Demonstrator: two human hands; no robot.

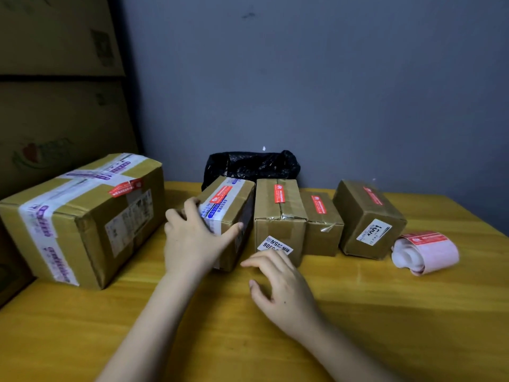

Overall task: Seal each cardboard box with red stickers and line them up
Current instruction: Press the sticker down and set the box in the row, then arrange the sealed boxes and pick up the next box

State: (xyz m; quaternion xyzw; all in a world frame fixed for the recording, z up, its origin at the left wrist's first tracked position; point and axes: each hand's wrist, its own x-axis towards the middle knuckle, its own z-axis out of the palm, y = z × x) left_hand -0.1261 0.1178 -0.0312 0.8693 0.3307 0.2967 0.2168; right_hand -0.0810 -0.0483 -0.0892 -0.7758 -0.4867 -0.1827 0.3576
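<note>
Left hand (190, 238) grips the taped brown cardboard box (228, 216) beside its red-stickered neighbour (279, 216) on the yellow wooden table (358, 312); right hand (281, 293) hovers empty, fingers spread; a careless push could skew the row.

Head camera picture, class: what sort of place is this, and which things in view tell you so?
Probably a small parcel packing or stockroom corner. Sealed cardboard boxes bearing shipping labels stand in a row on a yellow table, a roll of red stickers lies beside them, and large cartons are stacked at the left.
</note>
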